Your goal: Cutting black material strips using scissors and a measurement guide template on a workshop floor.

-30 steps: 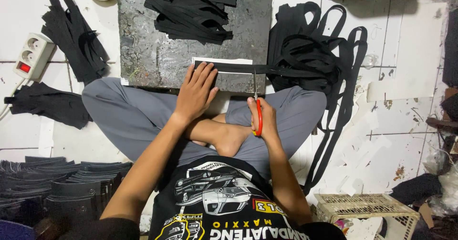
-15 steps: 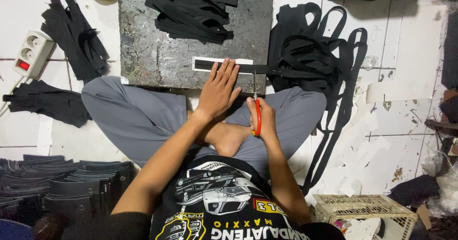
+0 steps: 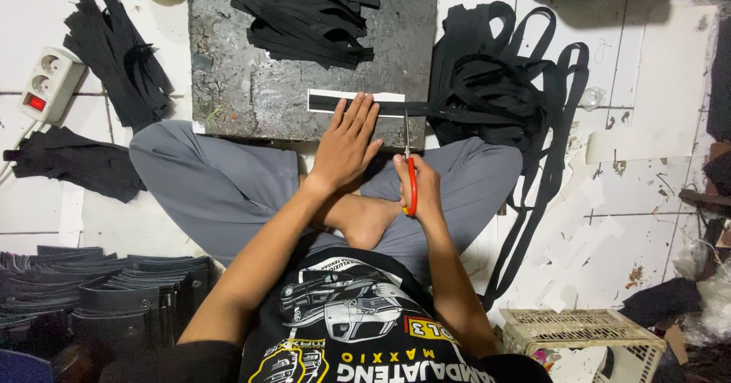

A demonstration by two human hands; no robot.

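I sit cross-legged on the floor. My left hand (image 3: 349, 141) lies flat, fingers spread, pressing a black strap (image 3: 449, 110) onto a white template strip (image 3: 320, 94) at the near edge of a dark grey board (image 3: 244, 71). My right hand (image 3: 417, 186) grips red-handled scissors (image 3: 410, 171), blades pointing up at the strap just right of the white strip. The strap runs right into a tangled heap of black webbing (image 3: 502, 86). A stack of cut black strips (image 3: 304, 17) rests at the board's far end.
More cut black pieces (image 3: 114, 55) lie at the left, near a white power strip (image 3: 46, 86), and another dark bundle (image 3: 72, 162). Stacked black items (image 3: 106, 292) sit at lower left. A cream plastic basket (image 3: 586, 337) stands at lower right.
My left hand has slid forward from my lap onto the strap and white strip. The right hand with the scissors has barely moved.
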